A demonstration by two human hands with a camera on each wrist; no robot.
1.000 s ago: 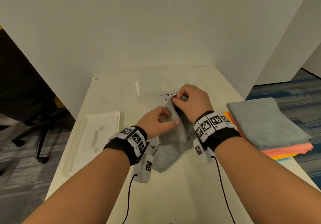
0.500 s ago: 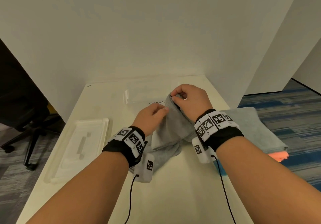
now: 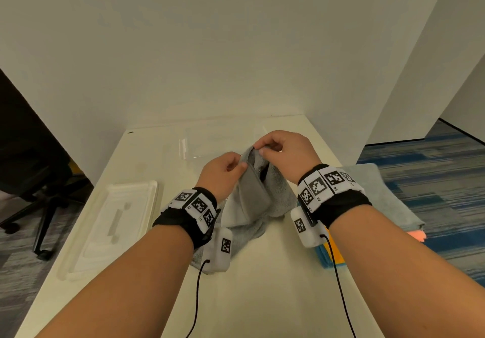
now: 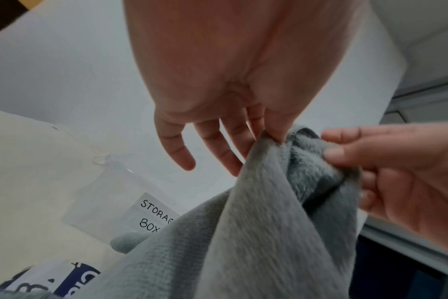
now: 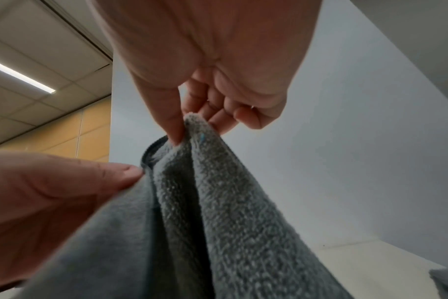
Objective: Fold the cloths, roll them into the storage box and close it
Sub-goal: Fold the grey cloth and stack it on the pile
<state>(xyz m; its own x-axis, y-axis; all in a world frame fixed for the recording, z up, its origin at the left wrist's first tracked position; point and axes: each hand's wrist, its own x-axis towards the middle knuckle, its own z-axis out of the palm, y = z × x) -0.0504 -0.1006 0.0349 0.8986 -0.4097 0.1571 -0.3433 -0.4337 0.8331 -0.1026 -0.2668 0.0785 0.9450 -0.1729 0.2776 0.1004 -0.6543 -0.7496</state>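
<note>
A grey cloth [image 3: 256, 193] hangs bunched above the middle of the table, its lower end trailing on the tabletop. My right hand [image 3: 282, 151] pinches its top corner between thumb and fingers [image 5: 177, 129]. My left hand [image 3: 225, 172] pinches an edge of the same cloth [image 4: 269, 202] just below and left of that corner. Behind the hands sits the clear storage box [image 3: 217, 143], its label reading "STORAGE BOX" [image 4: 153, 214] in the left wrist view. The box's white lid [image 3: 115, 219] lies flat at the table's left side.
A pile of folded cloths [image 3: 378, 193], grey on top with orange, yellow and blue beneath, sits at the table's right edge. White partition walls [image 3: 236, 49] close in the back and right. An office chair [image 3: 34, 180] stands on the floor to the left.
Both hands have lifted the grey cloth off the table, so it now hangs from the pinched top corner. My head view has tilted up and moved left.
</note>
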